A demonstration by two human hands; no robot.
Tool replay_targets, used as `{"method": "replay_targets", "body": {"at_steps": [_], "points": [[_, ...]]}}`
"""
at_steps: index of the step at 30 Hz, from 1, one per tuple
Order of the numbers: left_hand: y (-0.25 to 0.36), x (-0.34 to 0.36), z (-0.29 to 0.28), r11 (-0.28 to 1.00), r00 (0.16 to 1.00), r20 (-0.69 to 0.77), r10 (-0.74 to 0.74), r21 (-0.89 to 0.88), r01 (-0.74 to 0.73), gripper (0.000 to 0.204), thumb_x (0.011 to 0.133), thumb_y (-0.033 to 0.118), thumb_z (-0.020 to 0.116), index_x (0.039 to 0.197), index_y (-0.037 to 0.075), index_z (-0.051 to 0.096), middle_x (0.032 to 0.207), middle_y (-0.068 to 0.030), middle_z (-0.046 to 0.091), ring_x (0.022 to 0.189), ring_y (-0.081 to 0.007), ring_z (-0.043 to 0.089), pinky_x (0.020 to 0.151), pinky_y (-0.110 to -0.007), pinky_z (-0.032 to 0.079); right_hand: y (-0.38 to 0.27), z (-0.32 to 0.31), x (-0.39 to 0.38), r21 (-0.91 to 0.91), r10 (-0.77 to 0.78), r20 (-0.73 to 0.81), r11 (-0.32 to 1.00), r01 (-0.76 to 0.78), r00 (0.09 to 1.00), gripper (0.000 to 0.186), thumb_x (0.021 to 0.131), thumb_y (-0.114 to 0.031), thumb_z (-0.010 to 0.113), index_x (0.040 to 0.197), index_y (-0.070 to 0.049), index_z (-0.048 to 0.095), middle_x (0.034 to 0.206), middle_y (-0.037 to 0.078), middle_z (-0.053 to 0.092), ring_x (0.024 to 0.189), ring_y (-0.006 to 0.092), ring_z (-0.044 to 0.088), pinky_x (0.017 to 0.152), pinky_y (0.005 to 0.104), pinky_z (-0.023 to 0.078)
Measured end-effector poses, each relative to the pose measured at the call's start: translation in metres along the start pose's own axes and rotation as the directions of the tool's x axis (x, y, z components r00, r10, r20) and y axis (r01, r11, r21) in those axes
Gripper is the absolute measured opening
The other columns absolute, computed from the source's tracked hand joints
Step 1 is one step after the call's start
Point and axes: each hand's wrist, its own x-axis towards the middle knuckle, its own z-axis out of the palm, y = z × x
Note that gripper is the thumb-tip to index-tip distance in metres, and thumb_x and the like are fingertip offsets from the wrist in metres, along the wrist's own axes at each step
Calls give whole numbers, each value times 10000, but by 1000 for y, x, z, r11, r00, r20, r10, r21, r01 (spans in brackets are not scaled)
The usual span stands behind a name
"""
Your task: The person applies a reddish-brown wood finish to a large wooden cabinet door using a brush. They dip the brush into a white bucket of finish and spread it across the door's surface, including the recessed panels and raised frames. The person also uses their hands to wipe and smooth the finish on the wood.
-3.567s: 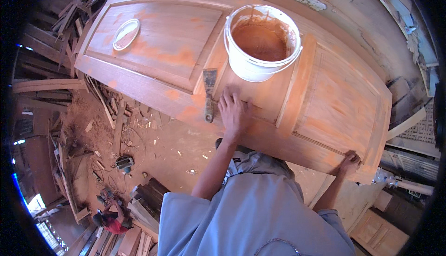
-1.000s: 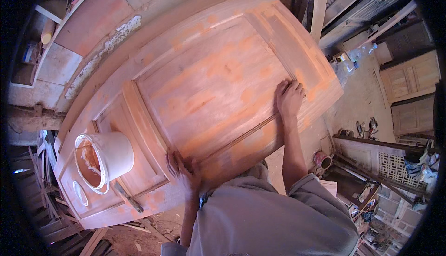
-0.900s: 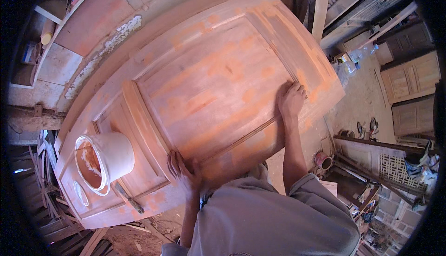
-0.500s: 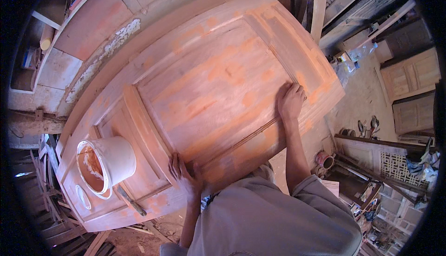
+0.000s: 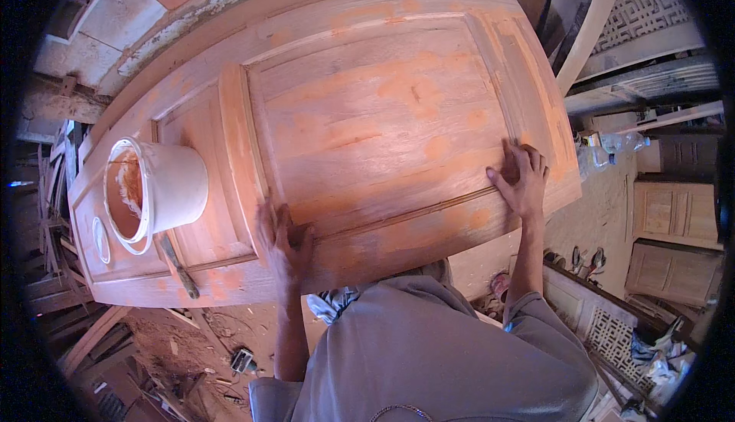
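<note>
A wooden panelled door [image 5: 383,85], smeared with orange filler patches, lies flat in front of me. My left hand [image 5: 285,244] rests on it by the lower end of a raised crosspiece [image 5: 239,131], its fingers apart and holding nothing I can see. Toward the right end, my right hand [image 5: 524,185] touches the corner moulding of the large panel with bent, parted fingers; part of its fingertips is hard to make out. On the door's left part a white bucket [image 5: 182,186] with orange paste inside stands near a tool with a dark handle [image 5: 184,275], perhaps a scraper.
A small white lid-like disc [image 5: 101,240] lies left of the bucket. Wood scraps [image 5: 57,200] crowd the left side. Clear plastic bottles [image 5: 624,143], cabinet doors [image 5: 674,211] and a lattice panel [image 5: 616,338] are on the right. A wall runs behind the door.
My view has shifted, so the door sits more level. My right hand's fingers have spread from a closed grip at the panel corner. My left hand stays by the crosspiece.
</note>
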Motion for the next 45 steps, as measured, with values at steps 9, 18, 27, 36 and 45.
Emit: {"method": "replay_targets", "body": {"at_steps": [9, 18, 27, 36, 45], "points": [[3, 0, 5, 973, 987, 26, -159, 172, 152, 685, 752, 352, 828, 1365, 139, 612, 1586, -153, 361, 1482, -387, 284, 1210, -564, 203, 31, 18, 1, 80, 66, 3, 995, -66, 998, 740, 787, -538, 765, 1436, -251, 555, 1579, 135, 366, 1495, 346, 263, 1205, 603, 93], [-1, 5, 3, 994, 993, -61, -104, 31, 106, 570, 924, 408, 637, 1352, 36, 580, 1508, -197, 448, 1417, -399, 384, 1181, -536, 271, 26, 14, -1, 92, 15, -77, 996, -8, 997, 560, 880, -328, 726, 1391, -143, 589, 1531, 182, 416, 1444, 368, 346, 1189, 573, 179], [-40, -25, 23, 932, 900, -334, -281, -318, 173, 304, 1007, 131, 531, 1219, -78, 594, 1268, -279, 581, 1212, -434, 563, 1037, -496, 452, 37, 26, -1, 326, 115, -313, 945, -6, 943, 343, 992, -212, 607, 1244, 21, 593, 1384, 240, 512, 1332, 401, 459, 1117, 471, 364], [-4, -43, -17, 942, 894, -297, -334, -144, 304, 540, 934, 114, 602, 1409, -58, 410, 1423, -298, 451, 1337, -464, 437, 1126, -523, 350, 34, 34, -2, 230, 92, -319, 973, -17, 943, 368, 983, -267, 617, 1225, 10, 606, 1355, 269, 507, 1265, 432, 500, 1050, 493, 435], [-35, -74, -13, 890, 801, -388, -457, -201, 410, 644, 843, 218, 743, 1397, 24, 478, 1437, -264, 451, 1345, -454, 415, 1147, -550, 325, 64, 51, -5, 13, -59, -334, 998, 67, 941, 452, 1015, -321, 570, 1228, 76, 605, 1278, 275, 563, 1179, 420, 554, 994, 469, 470]]}}
